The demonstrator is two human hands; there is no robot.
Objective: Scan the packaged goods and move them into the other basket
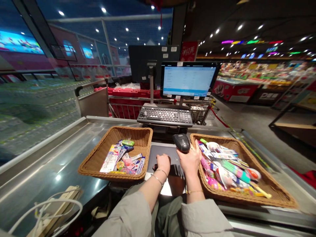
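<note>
My right hand (pixel 189 159) grips a black barcode scanner (pixel 181 142), its head tilted up, between two wicker baskets. One finger reaches toward the rim of the right basket (pixel 278 189), which holds a heap of candies and small toys (pixel 229 168). My left hand (pixel 163 163) is closed beside the left basket (pixel 91 161), over the edge of a dark flat panel (pixel 158 152). Something dark shows by its fingers; what it holds, if anything, is hidden. The left basket contains fewer packaged sweets (pixel 125 159), lying in its near right part.
Behind the baskets stand a keyboard (pixel 165 115) and a lit monitor (pixel 189 80). Metal counter (pixel 59 154) spreads to the left, with a power strip and white cable (pixel 56 210) near me. A shopping cart (pixel 123 108) is beyond the counter.
</note>
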